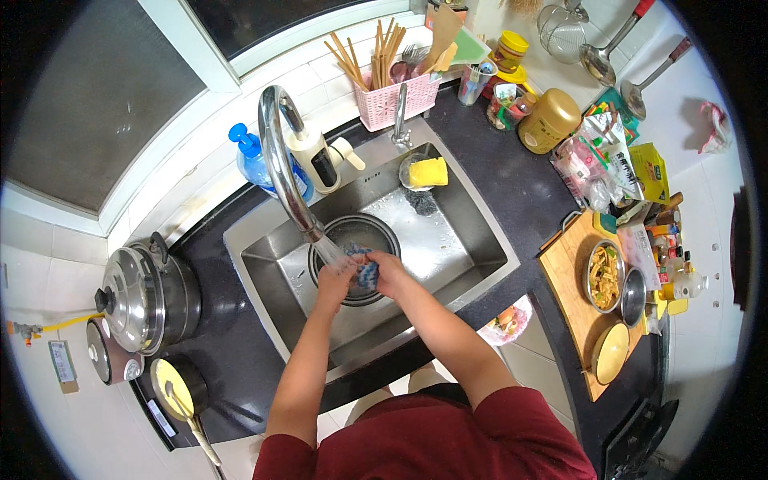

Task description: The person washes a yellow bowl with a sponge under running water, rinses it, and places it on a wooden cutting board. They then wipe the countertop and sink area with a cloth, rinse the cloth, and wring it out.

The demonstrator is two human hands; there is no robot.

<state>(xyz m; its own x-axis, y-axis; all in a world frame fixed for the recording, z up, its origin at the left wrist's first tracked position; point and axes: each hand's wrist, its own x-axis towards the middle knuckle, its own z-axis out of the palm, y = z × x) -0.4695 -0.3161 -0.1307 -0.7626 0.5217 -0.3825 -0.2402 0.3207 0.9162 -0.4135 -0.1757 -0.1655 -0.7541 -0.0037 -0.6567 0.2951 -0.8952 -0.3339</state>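
Both my hands are over the sink (456, 240), beneath the curved chrome faucet (276, 152), and water runs down onto them. Between them is a wet, bunched-up cloth (367, 274) with a blue and white pattern. My left hand (334, 280) grips its left side, partly blurred by the stream. On the other side, my right hand (389, 273) has its fingers closed around the cloth. Below them a dark round pan (387, 232) rests on the sink floor. A yellow sponge (429, 172) lies at the sink's far right corner, near a dark scouring pad (421, 203).
Behind the sink stand a blue pump bottle (254, 160) and a pink utensil basket (396, 102). A large steamer pot (152, 296) and a small pan (178, 384) are at the left. On the right, a cutting board (572, 264) bears a bowl of food (604, 276).
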